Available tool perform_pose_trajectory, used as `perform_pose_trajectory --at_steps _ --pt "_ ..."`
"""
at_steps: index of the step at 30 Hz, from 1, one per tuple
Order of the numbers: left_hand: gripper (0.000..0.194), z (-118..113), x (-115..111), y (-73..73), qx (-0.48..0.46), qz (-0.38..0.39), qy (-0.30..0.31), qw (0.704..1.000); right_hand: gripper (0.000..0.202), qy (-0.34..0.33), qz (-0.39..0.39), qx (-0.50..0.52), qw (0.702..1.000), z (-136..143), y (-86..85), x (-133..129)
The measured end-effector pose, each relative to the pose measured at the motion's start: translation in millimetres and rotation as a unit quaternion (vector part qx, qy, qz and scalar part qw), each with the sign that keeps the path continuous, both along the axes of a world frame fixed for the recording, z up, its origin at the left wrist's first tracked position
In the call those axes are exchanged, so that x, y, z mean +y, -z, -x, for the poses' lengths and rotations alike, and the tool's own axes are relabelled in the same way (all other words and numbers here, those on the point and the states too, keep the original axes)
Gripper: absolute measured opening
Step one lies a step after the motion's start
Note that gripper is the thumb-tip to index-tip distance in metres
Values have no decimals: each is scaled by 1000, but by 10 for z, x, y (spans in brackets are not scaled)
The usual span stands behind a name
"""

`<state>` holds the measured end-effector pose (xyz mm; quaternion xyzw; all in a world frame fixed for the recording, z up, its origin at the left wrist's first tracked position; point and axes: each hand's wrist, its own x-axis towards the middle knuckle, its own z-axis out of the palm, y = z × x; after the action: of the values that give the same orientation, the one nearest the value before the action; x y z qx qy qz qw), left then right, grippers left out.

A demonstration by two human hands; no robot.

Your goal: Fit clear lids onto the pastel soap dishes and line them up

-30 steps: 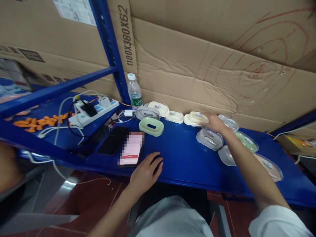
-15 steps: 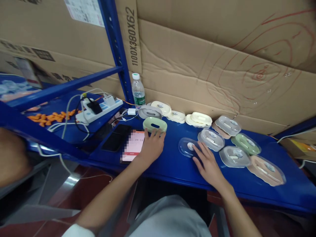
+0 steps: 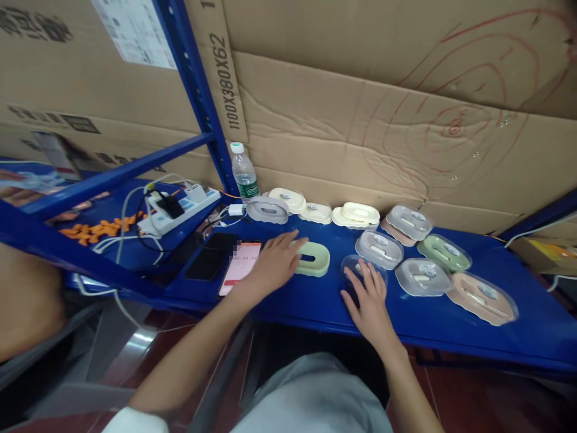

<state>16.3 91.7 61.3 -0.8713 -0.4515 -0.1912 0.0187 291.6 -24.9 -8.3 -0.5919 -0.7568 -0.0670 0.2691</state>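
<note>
"Where's the green dish [image 3: 321,263]?"

"On the blue table [image 3: 293,310], its left end partly hidden by the person's left hand [image 3: 276,264]. Those fingers are loosely curved; whether they grip it can't be told."

"And the right hand [image 3: 370,297]?"

"Right of the dish, fingers spread, covering much of a clear lid [image 3: 349,263]; any hold is unclear."

"Readable writing?"

"Behind-left of the dish, the cardboard [image 3: 225,81] says '1100X380X62'. Left, the partly pixelated phone [image 3: 241,270] shows '39:54'."

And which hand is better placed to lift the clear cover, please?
Probably the right hand: it is spread over the clear cover, while the left hand is farther away, at the green dish.
</note>
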Motion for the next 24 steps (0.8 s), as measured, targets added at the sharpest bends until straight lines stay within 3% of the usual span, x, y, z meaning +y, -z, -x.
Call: perform_pose_trajectory --at_steps 5,8,11,18,21,24 --pt "64 261 757 -305 46 -42 -130 990 55 -16 1 1 1000 -16 -16 -8" --pt "48 290 980 -408 54 -38 -139 988 54 -17 0 4 1000 -12 -38 -12" --pt "32 167 885 -379 65 -45 -104 991 56 -37 2 1 999 13 -67 -11" --pt "30 -293 294 -178 86 -28 29 995 66 -44 27 19 998 29 -106 -25" --pt "38 -309 277 -155 76 -18 43 996 64 -50 32 12 998 28 -119 -34" --pt "45 -260 400 -118 59 -2 42 997 60 -89 32 -4 995 107 -161 25"
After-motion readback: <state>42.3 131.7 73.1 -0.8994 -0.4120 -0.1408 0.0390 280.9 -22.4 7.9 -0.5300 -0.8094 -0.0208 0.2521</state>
